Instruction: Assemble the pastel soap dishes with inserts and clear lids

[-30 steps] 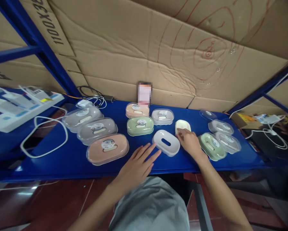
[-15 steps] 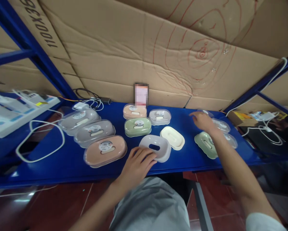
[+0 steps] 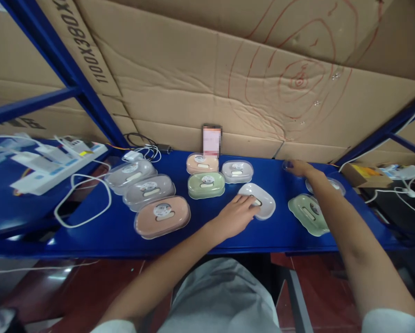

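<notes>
White soap dish is lying uncovered near the middle of the blue surface, just right of the green lidded soap box. Left hand is resting on the dish's near left edge, fingers spread flat over the rim; the grip is loose, pressing rather than closing, nothing lifted. Right hand is reaching far back to the right, fingertips lying on a clear lid near the cardboard wall; whether that grip is closing on the lid cannot be told, since the lid is small and mostly covered.

Right forearm is crossing above a green open box and partly hiding a grey lidded box behind it.

Behind the dish, a small grey lidded box and a peach lidded box are sitting side by side. To the left, three larger boxes are lined up on a diagonal: two grey ones and a big peach one nearest the front edge.

White cable is looping over the left end of the surface. Power strip is lying on the neighbouring shelf at left. A small blurred card is leaning upright against the cardboard.
</notes>
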`<state>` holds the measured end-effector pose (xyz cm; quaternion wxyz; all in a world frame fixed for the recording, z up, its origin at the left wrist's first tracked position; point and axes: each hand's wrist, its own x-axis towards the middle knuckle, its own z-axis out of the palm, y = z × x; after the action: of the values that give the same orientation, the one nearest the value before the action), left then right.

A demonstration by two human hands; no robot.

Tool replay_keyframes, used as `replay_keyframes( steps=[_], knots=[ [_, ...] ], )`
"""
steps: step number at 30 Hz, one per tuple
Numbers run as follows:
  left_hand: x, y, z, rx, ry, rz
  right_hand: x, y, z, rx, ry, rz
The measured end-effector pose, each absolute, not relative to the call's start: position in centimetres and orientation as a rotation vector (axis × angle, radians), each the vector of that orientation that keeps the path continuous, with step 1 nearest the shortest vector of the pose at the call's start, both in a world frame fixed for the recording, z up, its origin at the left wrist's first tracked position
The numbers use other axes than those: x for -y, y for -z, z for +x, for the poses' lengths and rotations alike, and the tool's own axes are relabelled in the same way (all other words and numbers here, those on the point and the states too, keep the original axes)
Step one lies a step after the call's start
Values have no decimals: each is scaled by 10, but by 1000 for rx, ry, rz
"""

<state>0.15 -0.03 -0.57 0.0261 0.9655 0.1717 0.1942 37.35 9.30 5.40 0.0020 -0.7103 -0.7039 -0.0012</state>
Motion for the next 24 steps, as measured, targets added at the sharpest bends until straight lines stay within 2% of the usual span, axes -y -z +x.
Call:
replay_keyframes(
  steps=[6,11,18,24],
  knots=[
    [4,5,1,-559,-531,2986,-76,-19,352,2308,-115,-2067],
    [19,0,-16,-597,-495,3008,-33,-19,306,2336,-172,-1873],
    [25,10,-39,-740,-710,2981,75,-14,227,2276,-333,-1404],
    [14,12,-62,-872,-753,2844,86,12,212,2266,-300,-1390]
  ],
)
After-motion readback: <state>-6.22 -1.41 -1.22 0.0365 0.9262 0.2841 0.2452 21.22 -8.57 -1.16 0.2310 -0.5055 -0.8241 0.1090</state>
